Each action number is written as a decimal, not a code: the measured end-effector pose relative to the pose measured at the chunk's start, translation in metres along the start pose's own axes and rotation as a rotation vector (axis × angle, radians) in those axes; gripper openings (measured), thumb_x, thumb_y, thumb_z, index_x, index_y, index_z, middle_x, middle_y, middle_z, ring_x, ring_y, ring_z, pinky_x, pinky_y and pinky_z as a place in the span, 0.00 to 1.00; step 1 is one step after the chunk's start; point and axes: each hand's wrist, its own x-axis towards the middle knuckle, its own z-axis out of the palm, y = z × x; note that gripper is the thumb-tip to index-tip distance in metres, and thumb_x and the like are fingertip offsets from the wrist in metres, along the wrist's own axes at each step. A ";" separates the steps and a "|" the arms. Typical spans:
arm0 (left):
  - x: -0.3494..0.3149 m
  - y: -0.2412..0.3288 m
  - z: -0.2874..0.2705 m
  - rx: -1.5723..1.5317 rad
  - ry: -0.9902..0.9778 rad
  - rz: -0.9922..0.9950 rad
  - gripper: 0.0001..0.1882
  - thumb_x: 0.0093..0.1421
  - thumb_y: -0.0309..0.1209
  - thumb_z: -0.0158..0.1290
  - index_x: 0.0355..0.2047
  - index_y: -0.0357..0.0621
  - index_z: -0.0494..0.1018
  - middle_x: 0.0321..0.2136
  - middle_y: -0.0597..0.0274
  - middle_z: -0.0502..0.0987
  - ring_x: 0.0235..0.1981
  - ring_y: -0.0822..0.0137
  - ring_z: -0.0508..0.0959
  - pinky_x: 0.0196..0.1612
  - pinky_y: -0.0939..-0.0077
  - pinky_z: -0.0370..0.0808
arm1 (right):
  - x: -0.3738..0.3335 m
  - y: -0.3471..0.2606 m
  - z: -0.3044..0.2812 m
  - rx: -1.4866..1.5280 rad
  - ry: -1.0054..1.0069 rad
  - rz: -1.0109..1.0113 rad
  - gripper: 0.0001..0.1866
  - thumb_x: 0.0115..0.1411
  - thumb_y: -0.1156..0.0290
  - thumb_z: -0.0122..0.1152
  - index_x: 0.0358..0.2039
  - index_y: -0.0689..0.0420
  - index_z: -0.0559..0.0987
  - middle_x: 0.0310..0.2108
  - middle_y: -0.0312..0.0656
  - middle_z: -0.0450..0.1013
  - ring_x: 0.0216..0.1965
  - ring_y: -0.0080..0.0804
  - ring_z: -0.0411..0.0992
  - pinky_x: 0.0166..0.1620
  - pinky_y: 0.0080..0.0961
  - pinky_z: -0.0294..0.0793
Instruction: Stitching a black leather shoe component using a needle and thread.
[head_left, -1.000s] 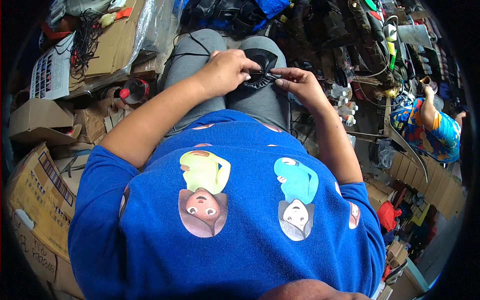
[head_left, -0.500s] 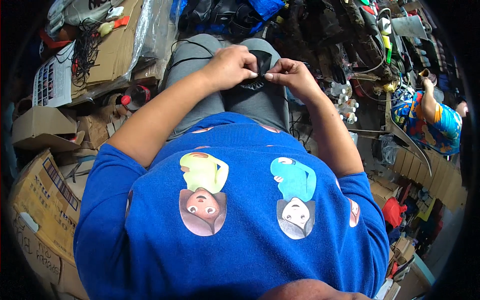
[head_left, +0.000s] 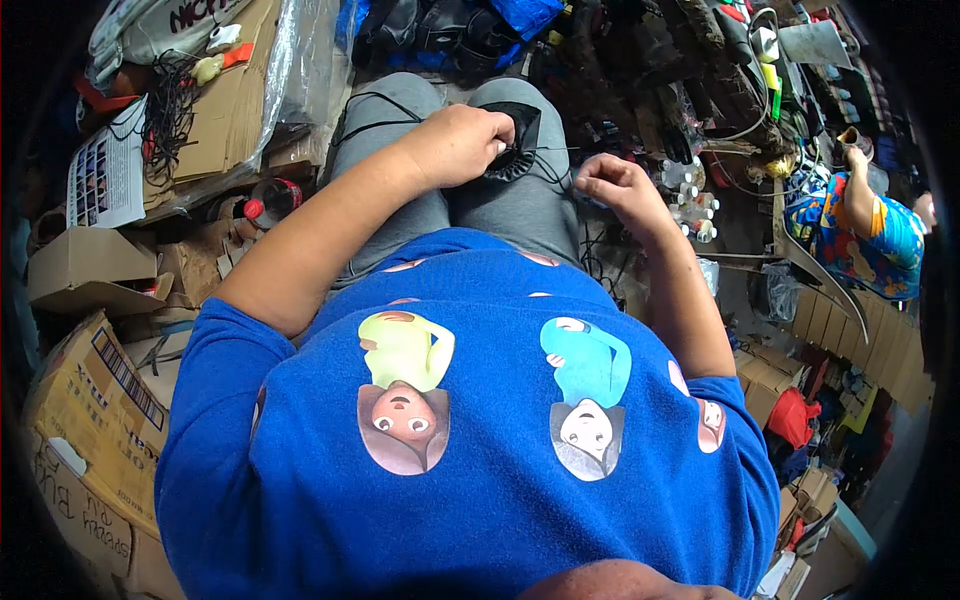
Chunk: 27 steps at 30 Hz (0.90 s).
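A black piece of shiny, leather-like material (head_left: 518, 124) lies over my thighs, its curved lower edge gathered or stitched in a pale, ribbed row. My left hand (head_left: 462, 146) is closed on its left side, thumb and fingers pinched together. Off to the right, my right hand (head_left: 622, 192) is held apart from the piece, thumb and forefinger pinched. A thin dark thread (head_left: 552, 172) runs from the piece to those fingertips. Whether a needle is between them is too small to see. Black cord (head_left: 378, 108) lies across my left thigh.
Cardboard boxes (head_left: 95, 268) and a red-capped bottle (head_left: 270, 203) stand at left. Small clear bottles (head_left: 690, 200) cluster at right, near a long curved blade-like strip (head_left: 830, 290). Another person in a colourful shirt (head_left: 865, 240) is at far right. Black bags (head_left: 440, 35) lie ahead.
My right hand has moved away from the black piece, right and slightly down, drawing the thread out. My left hand keeps its hold and has shifted slightly; more of the ribbed edge shows.
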 end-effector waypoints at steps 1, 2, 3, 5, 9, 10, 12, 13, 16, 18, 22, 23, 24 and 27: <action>0.000 0.001 -0.001 -0.006 -0.014 -0.008 0.08 0.54 0.30 0.48 0.33 0.44 0.74 0.30 0.53 0.77 0.34 0.52 0.77 0.38 0.61 0.73 | -0.006 -0.003 -0.001 0.075 -0.014 0.045 0.09 0.53 0.68 0.63 0.31 0.59 0.76 0.26 0.29 0.70 0.31 0.15 0.67 0.36 0.14 0.65; -0.001 0.001 0.000 -0.006 -0.017 -0.006 0.08 0.54 0.30 0.48 0.33 0.44 0.74 0.30 0.53 0.77 0.34 0.52 0.77 0.38 0.61 0.73 | -0.009 -0.005 0.006 0.070 0.016 -0.006 0.09 0.51 0.69 0.64 0.31 0.58 0.76 0.27 0.29 0.71 0.31 0.15 0.67 0.36 0.14 0.66; -0.001 0.003 0.000 -0.025 -0.013 0.013 0.07 0.55 0.30 0.49 0.33 0.43 0.73 0.29 0.51 0.77 0.33 0.52 0.77 0.37 0.61 0.72 | -0.013 -0.005 0.016 0.052 0.073 -0.012 0.10 0.50 0.70 0.66 0.31 0.58 0.76 0.28 0.30 0.71 0.31 0.15 0.67 0.36 0.15 0.66; 0.002 0.006 -0.001 -0.042 -0.009 0.038 0.07 0.55 0.30 0.49 0.33 0.41 0.72 0.28 0.49 0.76 0.32 0.51 0.76 0.35 0.62 0.71 | -0.012 0.015 0.022 -0.253 0.164 -0.151 0.11 0.49 0.70 0.67 0.32 0.58 0.76 0.29 0.31 0.72 0.31 0.15 0.67 0.37 0.15 0.66; 0.003 0.005 -0.001 -0.013 -0.026 0.040 0.07 0.55 0.29 0.49 0.33 0.41 0.72 0.27 0.49 0.76 0.32 0.50 0.76 0.35 0.62 0.71 | -0.023 0.005 0.019 0.045 0.102 -0.029 0.08 0.52 0.71 0.64 0.30 0.57 0.75 0.25 0.28 0.69 0.30 0.15 0.67 0.34 0.16 0.66; 0.003 0.005 -0.001 0.008 -0.029 0.052 0.07 0.55 0.29 0.49 0.33 0.41 0.72 0.28 0.49 0.76 0.32 0.50 0.76 0.35 0.61 0.71 | -0.026 -0.004 0.013 0.021 0.092 -0.095 0.05 0.55 0.71 0.61 0.29 0.56 0.75 0.24 0.28 0.69 0.28 0.15 0.67 0.31 0.16 0.66; 0.001 0.002 -0.001 0.010 -0.017 0.065 0.07 0.55 0.29 0.49 0.33 0.41 0.72 0.28 0.48 0.76 0.32 0.50 0.76 0.35 0.61 0.71 | -0.020 -0.034 0.005 -0.123 0.179 -0.220 0.06 0.56 0.70 0.60 0.30 0.58 0.75 0.24 0.31 0.70 0.29 0.19 0.68 0.33 0.18 0.68; 0.000 0.002 -0.001 0.009 -0.004 0.085 0.07 0.55 0.29 0.49 0.33 0.41 0.72 0.28 0.48 0.76 0.32 0.49 0.76 0.35 0.61 0.71 | -0.010 -0.047 0.001 -0.284 0.228 -0.327 0.06 0.55 0.70 0.60 0.30 0.59 0.75 0.25 0.34 0.70 0.29 0.23 0.70 0.33 0.21 0.69; 0.007 0.004 0.001 0.059 -0.016 0.121 0.06 0.55 0.29 0.49 0.33 0.41 0.71 0.27 0.48 0.75 0.32 0.48 0.75 0.35 0.60 0.71 | 0.031 -0.048 -0.020 -0.867 0.443 -0.445 0.07 0.51 0.67 0.60 0.30 0.55 0.77 0.35 0.44 0.71 0.37 0.45 0.71 0.40 0.37 0.71; 0.006 0.003 0.000 0.081 -0.002 0.136 0.06 0.55 0.29 0.49 0.33 0.41 0.70 0.27 0.48 0.75 0.32 0.47 0.75 0.35 0.59 0.71 | 0.032 -0.052 -0.021 -0.881 0.388 -0.518 0.07 0.51 0.67 0.60 0.30 0.55 0.77 0.35 0.43 0.72 0.37 0.44 0.72 0.40 0.37 0.71; 0.001 -0.001 0.000 0.111 -0.002 0.110 0.06 0.56 0.30 0.49 0.32 0.42 0.70 0.27 0.48 0.75 0.32 0.46 0.74 0.34 0.56 0.70 | 0.021 -0.075 0.016 -1.331 0.058 -0.641 0.04 0.52 0.69 0.53 0.29 0.53 0.75 0.28 0.37 0.73 0.36 0.36 0.72 0.44 0.34 0.65; 0.000 -0.001 -0.001 0.099 -0.005 0.104 0.06 0.56 0.30 0.49 0.32 0.42 0.70 0.27 0.48 0.75 0.33 0.46 0.74 0.34 0.56 0.70 | 0.024 -0.072 0.024 -1.449 0.001 -0.609 0.04 0.53 0.69 0.52 0.28 0.52 0.74 0.28 0.37 0.73 0.36 0.35 0.72 0.44 0.33 0.63; 0.000 -0.004 0.001 0.120 0.007 0.139 0.07 0.55 0.30 0.49 0.33 0.43 0.69 0.27 0.49 0.75 0.33 0.46 0.74 0.34 0.56 0.70 | 0.027 -0.070 0.030 -1.479 -0.030 -0.660 0.03 0.52 0.71 0.51 0.28 0.52 0.73 0.26 0.37 0.72 0.34 0.35 0.72 0.42 0.33 0.63; -0.003 -0.012 -0.002 0.192 0.009 0.259 0.07 0.53 0.27 0.48 0.33 0.44 0.69 0.26 0.52 0.74 0.33 0.49 0.74 0.35 0.57 0.69 | 0.035 -0.068 0.035 -1.501 -0.080 -0.651 0.03 0.51 0.71 0.52 0.28 0.52 0.72 0.22 0.38 0.71 0.32 0.36 0.72 0.42 0.33 0.64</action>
